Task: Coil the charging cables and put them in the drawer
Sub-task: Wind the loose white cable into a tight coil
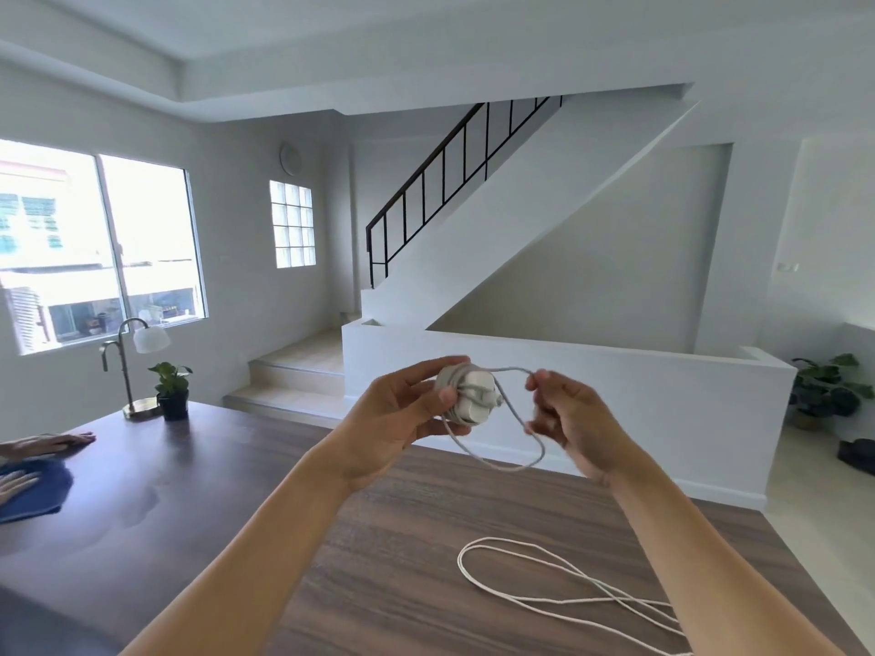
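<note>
Near right on table (426, 537), see 2nd white cable (544, 580) lying loose, not coiled yet. Farther, above table: grip with left hand (397, 419) white adapter (473, 395), fingers curled round it, grey cable (511, 370) mostly wound on. Pinch with right hand (573, 423) last slack loop (541, 452), fingertips closed on it, bit blurred. Step in hand, prob.: finishing 1st coil. Next: wrap rest tight, tuck end, then take 2nd cable. No drawer in view.
</note>
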A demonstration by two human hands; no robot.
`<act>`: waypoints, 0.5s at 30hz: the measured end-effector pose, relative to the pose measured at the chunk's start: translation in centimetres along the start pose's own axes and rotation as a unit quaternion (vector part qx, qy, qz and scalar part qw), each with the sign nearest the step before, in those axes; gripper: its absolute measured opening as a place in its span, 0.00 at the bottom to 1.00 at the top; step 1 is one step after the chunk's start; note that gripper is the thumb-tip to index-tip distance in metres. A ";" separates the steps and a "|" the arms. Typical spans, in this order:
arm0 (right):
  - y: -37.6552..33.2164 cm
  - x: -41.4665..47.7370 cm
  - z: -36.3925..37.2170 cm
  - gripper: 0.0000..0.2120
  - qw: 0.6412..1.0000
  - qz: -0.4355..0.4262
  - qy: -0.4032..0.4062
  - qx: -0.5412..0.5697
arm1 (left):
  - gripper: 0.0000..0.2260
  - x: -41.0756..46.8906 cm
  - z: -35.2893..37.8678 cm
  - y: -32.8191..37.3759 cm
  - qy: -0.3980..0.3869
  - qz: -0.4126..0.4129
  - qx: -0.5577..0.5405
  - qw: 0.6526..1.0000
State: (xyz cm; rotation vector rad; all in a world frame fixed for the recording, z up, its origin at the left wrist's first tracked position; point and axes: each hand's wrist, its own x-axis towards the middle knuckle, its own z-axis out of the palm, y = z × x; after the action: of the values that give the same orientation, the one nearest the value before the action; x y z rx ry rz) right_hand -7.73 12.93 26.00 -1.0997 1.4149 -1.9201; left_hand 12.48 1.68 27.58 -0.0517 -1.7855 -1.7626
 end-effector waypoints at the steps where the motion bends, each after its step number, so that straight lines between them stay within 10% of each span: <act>1: -0.8 0.3 -0.2 0.12 1.000 -0.020 0.015 -0.015 | 0.20 -0.2 0.0 -0.2 -0.010 0.000 0.047 0.999; 8: -7.3 -0.1 0.5 0.14 0.966 -0.179 0.049 -0.180 | 0.22 -0.3 -0.7 -1.7 0.000 -0.006 0.221 0.975; 15: -8.8 -4.0 2.7 0.14 0.939 -0.247 0.029 -0.239 | 0.21 0.3 -0.6 -2.4 0.080 -0.081 -0.087 0.990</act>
State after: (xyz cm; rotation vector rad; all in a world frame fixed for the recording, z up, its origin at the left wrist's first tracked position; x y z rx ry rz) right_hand -2.80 17.50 33.40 -1.7785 1.8324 -1.9894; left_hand 11.40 0.77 25.52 0.1621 -1.5557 -1.9755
